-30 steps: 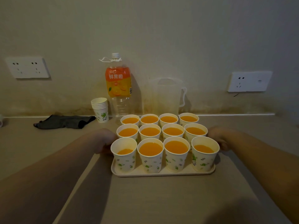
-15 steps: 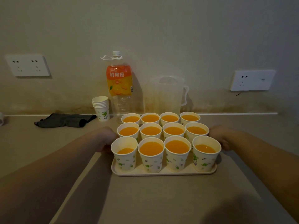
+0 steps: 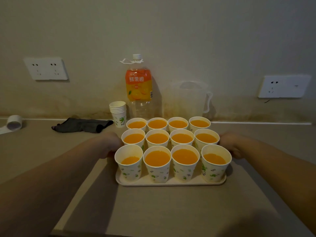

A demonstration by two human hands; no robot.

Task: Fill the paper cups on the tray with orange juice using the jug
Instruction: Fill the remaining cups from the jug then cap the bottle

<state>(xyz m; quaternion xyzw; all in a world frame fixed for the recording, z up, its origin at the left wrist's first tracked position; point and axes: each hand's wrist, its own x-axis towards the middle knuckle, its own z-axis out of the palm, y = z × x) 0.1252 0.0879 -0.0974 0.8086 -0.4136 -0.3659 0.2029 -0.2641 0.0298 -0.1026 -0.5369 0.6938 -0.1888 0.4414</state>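
A cream tray (image 3: 171, 183) sits on the counter and carries several white paper cups (image 3: 157, 161) with green prints, in three rows, all holding orange juice. My left hand (image 3: 111, 144) grips the tray's left side and my right hand (image 3: 230, 145) grips its right side; the fingers are hidden behind the cups. A clear plastic jug (image 3: 189, 98), empty, stands against the wall behind the tray.
An almost empty juice bottle (image 3: 138, 86) with an orange label stands left of the jug. A stack of spare cups (image 3: 118, 113), a dark cloth (image 3: 82, 124) and a tape roll (image 3: 14, 122) lie to the left. Two wall sockets (image 3: 46, 68) (image 3: 283, 86).
Both hands stay on the tray's sides. The view has shifted slightly; the tray and cups look much the same.
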